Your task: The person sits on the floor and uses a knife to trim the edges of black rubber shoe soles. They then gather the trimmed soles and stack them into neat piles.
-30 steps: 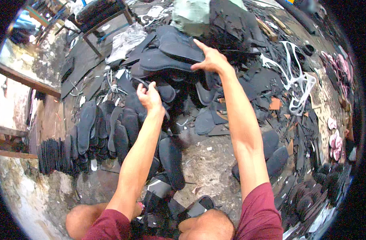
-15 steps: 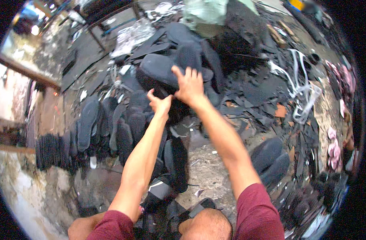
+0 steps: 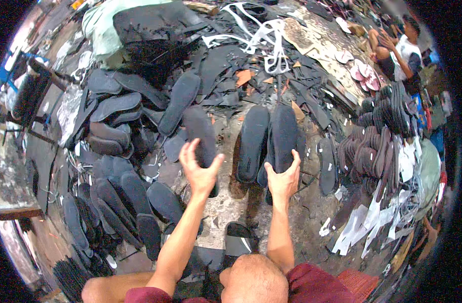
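My left hand [image 3: 200, 174] is over the lower end of a dark shoe sole [image 3: 199, 126], its fingers and thumb spread apart. Part of that sole is hidden behind the hand. To the right, my right hand [image 3: 283, 182] has its thumb and fingers on opposite edges of another dark shoe sole [image 3: 283, 134], near its lower end. This one overlaps further soles under it. Between the hands and close against the right-hand stack lies a similar dark sole [image 3: 253, 141].
Dark soles are heaped at left [image 3: 115, 108]. Brown soles [image 3: 364, 151] are stacked at right beside white strips [image 3: 362, 217]. Black offcuts [image 3: 226, 70] and a white strap frame [image 3: 261, 38] lie beyond. Another person [image 3: 405, 53] sits far right.
My view has swung to the right. Both hands have left the sole heap at left and moved apart; the right is now on a sole among those on the floor.
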